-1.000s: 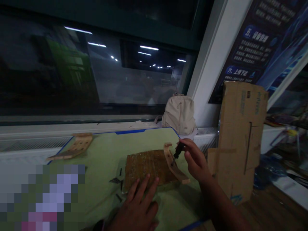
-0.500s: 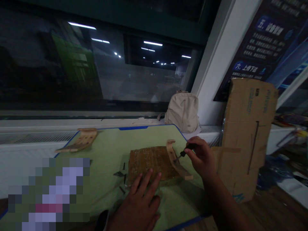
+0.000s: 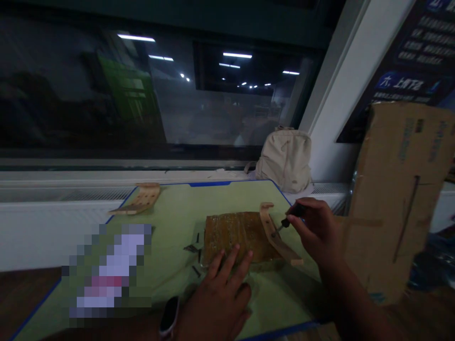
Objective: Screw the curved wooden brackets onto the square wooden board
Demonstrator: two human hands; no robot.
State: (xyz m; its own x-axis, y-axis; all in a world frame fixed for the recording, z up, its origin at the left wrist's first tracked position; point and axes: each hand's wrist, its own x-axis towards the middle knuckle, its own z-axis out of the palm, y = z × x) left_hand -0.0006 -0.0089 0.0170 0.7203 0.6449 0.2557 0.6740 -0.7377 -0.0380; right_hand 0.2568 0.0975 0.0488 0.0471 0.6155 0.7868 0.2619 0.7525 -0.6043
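My right hand (image 3: 314, 227) grips the dark handle of a screwdriver (image 3: 284, 223), its tip at a hole in a curved wooden piece (image 3: 269, 229). That piece leans on the right edge of a flat block wrapped in brown tape (image 3: 227, 232). My left hand (image 3: 227, 284) lies over the front edge of the block, fingers spread on it. Left of the block lie several dark screws (image 3: 197, 255). A second curved wooden piece (image 3: 145, 198) with several holes rests at the table's far left corner.
The green table top (image 3: 170, 215) has a blue edge. Beyond it, a beige backpack (image 3: 284, 158) stands on the sill under a dark window. A tall cardboard sheet (image 3: 394, 199) stands right of the table. A pixelated patch covers part of the table's left side.
The whole view has shifted, so the table and things appear further right. Both hands keep their places, the left on the block and the right on the screwdriver.
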